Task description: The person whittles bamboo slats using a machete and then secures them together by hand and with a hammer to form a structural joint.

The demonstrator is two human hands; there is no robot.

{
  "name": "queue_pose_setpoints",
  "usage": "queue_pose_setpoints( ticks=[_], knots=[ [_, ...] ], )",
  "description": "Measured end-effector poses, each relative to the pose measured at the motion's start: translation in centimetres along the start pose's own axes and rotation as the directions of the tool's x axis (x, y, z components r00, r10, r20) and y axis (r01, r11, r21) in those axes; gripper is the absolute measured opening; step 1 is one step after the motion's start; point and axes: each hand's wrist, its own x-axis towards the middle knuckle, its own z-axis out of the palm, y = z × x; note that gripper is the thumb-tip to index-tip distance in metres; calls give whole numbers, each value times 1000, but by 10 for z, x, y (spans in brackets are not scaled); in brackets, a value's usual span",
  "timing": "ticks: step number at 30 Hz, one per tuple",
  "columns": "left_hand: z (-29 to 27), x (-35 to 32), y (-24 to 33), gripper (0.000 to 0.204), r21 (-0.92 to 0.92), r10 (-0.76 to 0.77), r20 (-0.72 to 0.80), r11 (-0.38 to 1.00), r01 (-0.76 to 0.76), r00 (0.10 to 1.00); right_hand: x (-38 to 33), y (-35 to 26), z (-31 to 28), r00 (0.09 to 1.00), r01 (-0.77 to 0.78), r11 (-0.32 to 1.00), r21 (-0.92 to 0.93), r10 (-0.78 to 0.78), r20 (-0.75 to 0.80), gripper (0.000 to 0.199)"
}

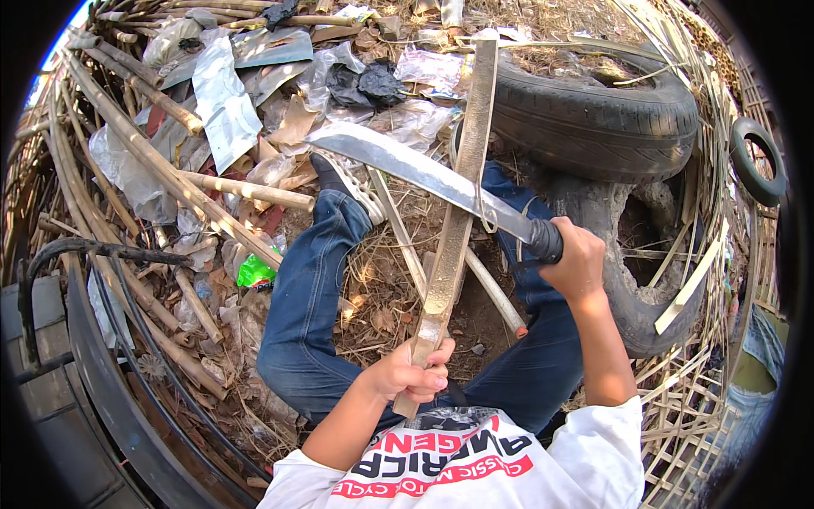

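Note:
My left hand is closed round the near end of a long split bamboo strip, which slants up and away between my legs. In my right hand is the black-wrapped handle of a machete. Its broad, curved blade points to the far left and crosses over the bamboo strip; whether the edge touches it I cannot tell. A thin curled sliver shows where blade and strip cross. Under them lie more bamboo pieces on the ground between my jeans-clad legs.
An old tyre lies at the far right, with another worn tyre nearer my right leg. Bamboo poles and plastic litter cover the left side. A dark metal frame stands at near left, a woven bamboo lattice at near right.

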Motion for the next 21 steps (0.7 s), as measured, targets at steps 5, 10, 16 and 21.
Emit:
queue_pose_setpoints(
  ticks=[5,10,16,21],
  knots=[
    [18,-3,-1,38,99,-105,-97,988,115,990,12,-32,-12,958,279,947,163,-287,29,45],
    [10,-12,-11,38,89,-47,-74,995,53,996,47,16,-12,995,61,992,-109,-69,-69,39],
    [5,-12,-11,38,30,-51,40,998,49,998,32,-6,-19,972,235,972,23,-235,23,40],
    [7,-17,-14,39,6,-1,45,1000,1,999,78,23,-27,976,175,971,-166,-193,-98,42]
  ],
)
